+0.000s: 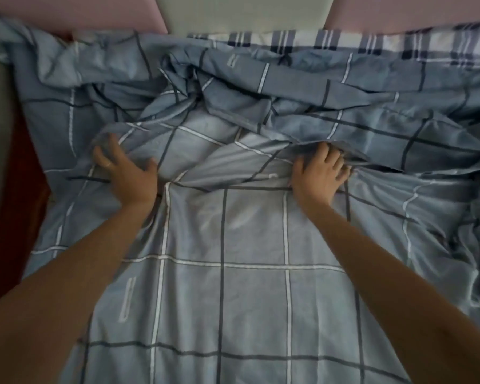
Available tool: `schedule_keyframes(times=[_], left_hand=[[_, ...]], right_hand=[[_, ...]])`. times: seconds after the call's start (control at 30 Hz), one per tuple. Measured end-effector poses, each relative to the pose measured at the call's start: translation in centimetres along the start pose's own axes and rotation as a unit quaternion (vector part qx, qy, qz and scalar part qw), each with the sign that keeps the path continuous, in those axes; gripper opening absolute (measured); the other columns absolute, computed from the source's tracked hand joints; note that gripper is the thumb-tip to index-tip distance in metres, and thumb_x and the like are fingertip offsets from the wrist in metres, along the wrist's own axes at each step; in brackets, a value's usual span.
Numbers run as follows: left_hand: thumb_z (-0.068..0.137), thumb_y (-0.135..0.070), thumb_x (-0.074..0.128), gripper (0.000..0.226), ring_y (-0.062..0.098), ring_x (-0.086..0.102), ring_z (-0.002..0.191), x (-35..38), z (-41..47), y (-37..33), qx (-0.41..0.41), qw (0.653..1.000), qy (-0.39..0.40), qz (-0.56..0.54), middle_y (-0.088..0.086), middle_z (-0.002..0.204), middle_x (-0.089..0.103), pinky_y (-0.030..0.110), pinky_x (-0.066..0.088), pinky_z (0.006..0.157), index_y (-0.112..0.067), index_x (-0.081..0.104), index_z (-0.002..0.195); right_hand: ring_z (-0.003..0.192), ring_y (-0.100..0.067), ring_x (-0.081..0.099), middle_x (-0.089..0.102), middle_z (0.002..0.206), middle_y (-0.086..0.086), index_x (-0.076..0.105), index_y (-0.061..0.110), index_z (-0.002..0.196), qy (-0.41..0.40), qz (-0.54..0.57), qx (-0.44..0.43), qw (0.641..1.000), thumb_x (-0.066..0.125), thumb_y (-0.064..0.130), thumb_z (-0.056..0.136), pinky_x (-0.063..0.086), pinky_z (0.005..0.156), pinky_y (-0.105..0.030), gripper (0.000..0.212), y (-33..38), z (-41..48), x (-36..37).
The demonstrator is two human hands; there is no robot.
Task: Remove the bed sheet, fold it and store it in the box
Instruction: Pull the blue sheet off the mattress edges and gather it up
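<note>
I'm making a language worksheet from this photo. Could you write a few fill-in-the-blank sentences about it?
1. The left hand and the right hand both grip the ___.
2. The sheet bears a grid of dark and ___ lines.
3. The two outer panels behind the bed are ___.

Missing words: sheet; white; pink.
</note>
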State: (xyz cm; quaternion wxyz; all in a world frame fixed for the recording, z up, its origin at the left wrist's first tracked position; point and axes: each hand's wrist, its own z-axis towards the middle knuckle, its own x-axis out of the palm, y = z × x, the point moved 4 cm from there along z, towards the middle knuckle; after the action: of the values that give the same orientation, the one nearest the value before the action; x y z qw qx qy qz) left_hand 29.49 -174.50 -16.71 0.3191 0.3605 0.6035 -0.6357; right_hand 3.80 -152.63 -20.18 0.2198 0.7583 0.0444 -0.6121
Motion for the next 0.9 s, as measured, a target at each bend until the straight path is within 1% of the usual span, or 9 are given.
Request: schedule_keyframes(times=[0.03,0.1,0.17,0.27,0.4,0.53,0.67,0.77,0.9], left_hand=[[0.078,-0.026,0.073,0.09,0.031,0.025,0.138,0.3,0.9,0.0,-0.006,1.0,0.016,0.005,0.018,0.154,0.005,0.039,0.034,0.103,-0.016,0.018,0.149],[0.073,-0.03,0.078,0.102,0.032,0.03,0.136,1.2,2.5,0.1,-0.005,0.998,0.055,0.033,0.017,0.154,0.013,0.042,0.036,0.102,-0.019,0.012,0.15],[0.076,-0.03,0.076,0.082,0.036,0.044,0.123,2.5,3.5,0.4,0.018,0.994,0.083,0.072,0.019,0.143,0.034,0.043,0.04,0.094,-0.014,0.031,0.142],[0.084,-0.025,0.066,0.038,0.039,0.054,0.104,2.4,5.0,0.5,0.074,0.99,0.049,0.106,0.024,0.119,0.052,0.04,0.043,0.081,-0.003,0.055,0.113],[0.089,-0.013,0.055,0.02,0.037,0.053,0.101,-0.3,8.6,0.6,0.063,0.995,-0.014,0.076,0.026,0.112,0.054,0.04,0.041,0.084,0.002,0.058,0.101],[0.087,-0.007,0.05,0.012,0.038,0.058,0.092,-1.4,10.0,-0.1,0.083,0.991,0.004,0.109,0.026,0.098,0.06,0.043,0.042,0.075,0.001,0.057,0.093],[0.089,-0.007,0.05,0.027,0.037,0.057,0.106,-1.2,10.4,1.6,-0.032,0.997,0.008,0.071,0.025,0.115,0.059,0.041,0.042,0.089,0.002,0.05,0.114],[0.086,-0.013,0.06,0.034,0.039,0.054,0.109,-0.4,10.2,3.2,-0.021,0.993,0.062,0.101,0.025,0.119,0.054,0.044,0.044,0.091,0.001,0.047,0.114],[0.085,-0.021,0.064,0.036,0.042,0.051,0.106,-1.1,9.5,4.6,0.015,0.992,0.044,0.118,0.026,0.125,0.046,0.045,0.043,0.089,0.0,0.052,0.112]], right_hand=[[0.134,-0.034,0.03,0.035,0.144,-0.02,0.035,0.007,0.14,0.0,0.008,-0.017,1.0,0.041,0.04,0.09,0.011,0.112,-0.051,0.061,0.9,-0.6,1.2],[0.135,-0.036,0.031,0.036,0.144,-0.022,0.037,0.004,0.14,-0.03,0.016,-0.052,0.998,0.036,0.047,0.088,0.007,0.113,-0.052,0.068,1.8,-1.5,3.4],[0.133,-0.036,0.035,0.043,0.14,-0.023,0.041,0.002,0.137,-0.073,0.016,-0.077,0.994,0.034,0.048,0.088,0.008,0.113,-0.053,0.068,1.6,-1.2,4.4],[0.132,-0.035,0.037,0.046,0.138,-0.022,0.043,0.001,0.135,-0.091,0.037,-0.109,0.989,0.032,0.047,0.088,0.008,0.113,-0.055,0.067,1.6,-0.8,4.7],[0.125,-0.035,0.041,0.051,0.128,-0.024,0.045,0.0,0.13,-0.074,0.028,-0.113,0.99,0.033,0.047,0.086,0.01,0.113,-0.056,0.066,2.3,-1.0,4.5],[0.127,-0.038,0.037,0.047,0.131,-0.028,0.043,-0.003,0.132,-0.061,0.006,-0.109,0.992,0.032,0.049,0.084,0.008,0.112,-0.057,0.071,2.3,-0.9,4.2],[0.131,-0.039,0.033,0.042,0.137,-0.029,0.041,-0.004,0.133,-0.05,0.006,-0.11,0.993,0.028,0.052,0.082,0.006,0.112,-0.058,0.077,2.9,-1.0,4.5],[0.131,-0.04,0.034,0.043,0.137,-0.028,0.042,-0.003,0.134,-0.063,0.014,-0.113,0.992,0.031,0.052,0.083,0.007,0.112,-0.057,0.076,3.0,-0.9,4.8],[0.123,-0.037,0.042,0.051,0.126,-0.025,0.047,0.0,0.127,-0.095,0.009,-0.139,0.986,0.039,0.044,0.085,0.01,0.111,-0.051,0.061,3.1,-0.8,5.0]])
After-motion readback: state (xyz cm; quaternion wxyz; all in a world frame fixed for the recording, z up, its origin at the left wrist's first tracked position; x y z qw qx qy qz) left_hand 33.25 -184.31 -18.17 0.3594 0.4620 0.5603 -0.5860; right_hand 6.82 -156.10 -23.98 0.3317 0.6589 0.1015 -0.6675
